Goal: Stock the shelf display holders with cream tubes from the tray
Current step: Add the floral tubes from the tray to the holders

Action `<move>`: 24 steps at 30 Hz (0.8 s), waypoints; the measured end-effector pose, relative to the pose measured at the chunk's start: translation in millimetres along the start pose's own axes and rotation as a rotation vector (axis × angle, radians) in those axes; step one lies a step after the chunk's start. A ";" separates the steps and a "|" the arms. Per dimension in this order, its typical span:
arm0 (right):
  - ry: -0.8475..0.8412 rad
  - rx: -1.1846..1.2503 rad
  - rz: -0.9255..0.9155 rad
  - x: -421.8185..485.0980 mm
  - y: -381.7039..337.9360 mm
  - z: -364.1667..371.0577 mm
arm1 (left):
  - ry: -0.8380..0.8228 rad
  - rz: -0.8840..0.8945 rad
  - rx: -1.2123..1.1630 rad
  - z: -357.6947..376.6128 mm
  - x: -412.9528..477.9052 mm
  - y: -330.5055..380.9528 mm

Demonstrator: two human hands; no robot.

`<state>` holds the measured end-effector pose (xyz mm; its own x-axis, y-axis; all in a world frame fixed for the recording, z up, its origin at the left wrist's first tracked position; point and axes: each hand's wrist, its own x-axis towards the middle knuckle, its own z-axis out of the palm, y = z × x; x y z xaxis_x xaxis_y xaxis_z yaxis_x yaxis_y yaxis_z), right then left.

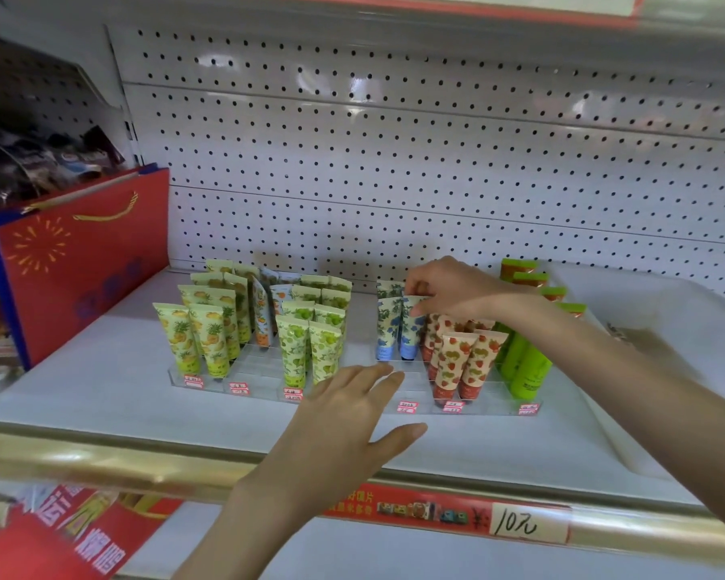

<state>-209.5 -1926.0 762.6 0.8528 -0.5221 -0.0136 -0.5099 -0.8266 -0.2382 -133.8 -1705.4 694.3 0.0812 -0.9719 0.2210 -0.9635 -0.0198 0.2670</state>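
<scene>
Two clear display holders stand on the white shelf, the left holder (210, 380) and the right holder (490, 406). The left one carries pineapple tubes (208, 337), orange-print tubes and green-fruit tubes (310, 349). The right one carries blue-flower tubes (388, 324), strawberry tubes (465, 362) and plain green tubes (524, 366). My right hand (453, 286) pinches the top of a blue-flower tube (411, 328) standing in the right holder. My left hand (344, 416) hovers flat with straight fingers over the shelf, its fingertips at the right holder's front left corner. A white tray (653, 328) lies at the right, blurred.
A red gift bag (80, 261) stands at the shelf's left end, with dark packets behind it. White pegboard (394, 161) forms the back wall. A gold rail (101, 458) and a red price strip (457, 512) run along the shelf's front edge.
</scene>
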 end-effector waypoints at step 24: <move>0.270 0.005 0.143 -52.2 1.5 -39.0 | -0.001 0.117 -0.045 -25.5 17.0 22.5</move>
<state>-259.2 -1908.2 800.8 0.7111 -0.6707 0.2109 -0.6217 -0.7399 -0.2569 -147.6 -1716.4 727.9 -0.0320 -0.9672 0.2519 -0.9541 0.1047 0.2808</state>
